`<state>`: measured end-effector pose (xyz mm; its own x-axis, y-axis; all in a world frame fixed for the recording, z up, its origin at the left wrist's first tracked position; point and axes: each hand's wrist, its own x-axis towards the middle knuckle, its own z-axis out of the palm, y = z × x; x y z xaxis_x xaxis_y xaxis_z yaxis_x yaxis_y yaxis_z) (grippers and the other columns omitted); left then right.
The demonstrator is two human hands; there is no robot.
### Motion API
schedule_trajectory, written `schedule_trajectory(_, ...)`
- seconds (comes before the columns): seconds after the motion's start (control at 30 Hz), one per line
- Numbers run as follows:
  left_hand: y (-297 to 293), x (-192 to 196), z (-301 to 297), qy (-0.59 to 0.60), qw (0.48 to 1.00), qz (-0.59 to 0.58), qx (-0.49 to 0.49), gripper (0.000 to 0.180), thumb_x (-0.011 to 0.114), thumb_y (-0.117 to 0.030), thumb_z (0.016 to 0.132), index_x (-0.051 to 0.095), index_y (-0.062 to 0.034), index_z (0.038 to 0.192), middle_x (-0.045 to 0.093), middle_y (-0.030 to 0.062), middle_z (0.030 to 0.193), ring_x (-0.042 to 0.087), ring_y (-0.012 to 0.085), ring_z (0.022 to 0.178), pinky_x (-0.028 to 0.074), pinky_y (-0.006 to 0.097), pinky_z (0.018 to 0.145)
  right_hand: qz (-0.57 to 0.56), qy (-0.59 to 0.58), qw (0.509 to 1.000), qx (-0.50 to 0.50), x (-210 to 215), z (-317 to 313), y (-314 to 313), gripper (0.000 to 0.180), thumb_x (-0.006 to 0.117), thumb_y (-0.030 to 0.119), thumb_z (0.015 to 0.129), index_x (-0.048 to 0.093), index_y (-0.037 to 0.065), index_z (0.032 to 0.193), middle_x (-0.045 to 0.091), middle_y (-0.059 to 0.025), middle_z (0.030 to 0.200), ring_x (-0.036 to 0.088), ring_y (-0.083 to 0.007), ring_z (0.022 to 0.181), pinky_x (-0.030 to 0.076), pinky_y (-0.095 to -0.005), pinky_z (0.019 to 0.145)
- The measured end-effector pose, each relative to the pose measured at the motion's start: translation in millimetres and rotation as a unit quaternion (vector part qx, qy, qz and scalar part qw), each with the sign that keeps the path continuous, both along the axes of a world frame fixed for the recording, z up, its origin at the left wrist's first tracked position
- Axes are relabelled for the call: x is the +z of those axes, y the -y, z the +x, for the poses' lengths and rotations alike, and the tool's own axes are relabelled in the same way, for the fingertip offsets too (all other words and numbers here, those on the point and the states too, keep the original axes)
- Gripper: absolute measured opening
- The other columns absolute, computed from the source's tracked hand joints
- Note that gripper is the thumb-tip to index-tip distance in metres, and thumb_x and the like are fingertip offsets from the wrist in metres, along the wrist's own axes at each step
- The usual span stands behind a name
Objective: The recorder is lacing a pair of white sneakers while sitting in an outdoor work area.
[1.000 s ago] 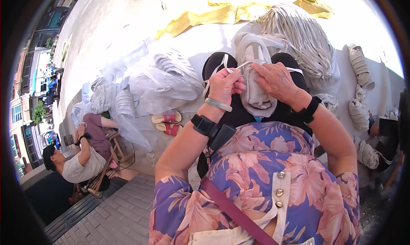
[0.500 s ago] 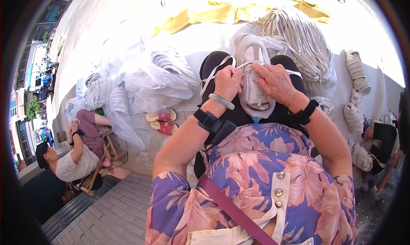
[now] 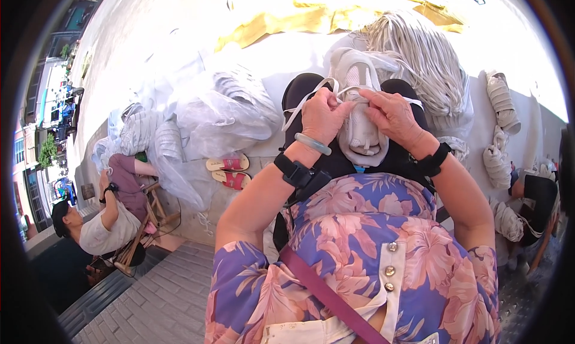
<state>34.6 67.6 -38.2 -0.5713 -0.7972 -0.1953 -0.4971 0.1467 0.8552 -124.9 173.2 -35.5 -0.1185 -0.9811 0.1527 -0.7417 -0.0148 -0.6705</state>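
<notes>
A white sneaker (image 3: 362, 134) rests on my lap between my dark-clothed knees, its toe pointing away from me. A flat white shoelace (image 3: 293, 111) runs across its eyelets, looping over my left knee and trailing over the right one. My left hand (image 3: 323, 113) pinches the lace at the shoe's left eyelet edge, thumb and forefinger together. Opposite it, my right hand (image 3: 395, 117) has its fingers closed on the lace over the tongue. Both hands partly hide the eyelets, so the lace's exact path there cannot be made out.
Beyond my right knee lies a thick bundle of white laces (image 3: 419, 62). Clear plastic bags (image 3: 209, 113) of white shoes lie left, near red sandals (image 3: 230, 171). Tied shoe stacks (image 3: 502, 104) line the right. A person (image 3: 108, 224) sits at left; another (image 3: 536, 206) is at right.
My left hand has turned and shifted slightly right, toward the shoe's middle. My right fingers have drawn in over the lace, and the loop on the left has changed shape.
</notes>
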Motion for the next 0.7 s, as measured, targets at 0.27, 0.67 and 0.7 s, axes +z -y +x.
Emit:
schedule_trajectory(0.27,-13,4,13,-0.014,0.979,-0.150,-0.135,0.044,0.073,-0.026,0.064,0.053,-0.0024,0.095,0.060,0.0111,0.081,0.059,0.0279,0.070,0.047,0.035,0.063,-0.059,0.095,0.994,-0.022,5,19,11,0.011,0.055,0.011,0.078,0.063,0.006,0.085,0.060,-0.0113,0.075,0.058,-0.0304,0.070,0.046,-0.0376,0.060)
schedule_trajectory(0.67,-10,-2,13,0.045,0.978,-0.142,-0.150,0.017,0.051,-0.012,0.072,0.050,0.0009,0.082,0.059,0.0192,0.075,0.057,0.0374,0.071,0.045,0.044,0.063,0.141,-0.056,0.988,-0.034,8,26,23,0.015,0.056,0.020,0.074,0.059,0.006,0.076,0.062,-0.0154,0.073,0.061,-0.0338,0.073,0.047,-0.0435,0.065)
schedule_trajectory(0.7,-8,-2,14,0.029,0.980,-0.124,-0.154,0.015,0.051,-0.011,0.072,0.051,0.0005,0.082,0.058,0.0194,0.075,0.057,0.0375,0.071,0.045,0.044,0.064,0.142,-0.056,0.988,-0.036,10,28,25,0.015,0.056,0.020,0.074,0.059,0.006,0.076,0.062,-0.0154,0.073,0.061,-0.0338,0.073,0.047,-0.0435,0.065)
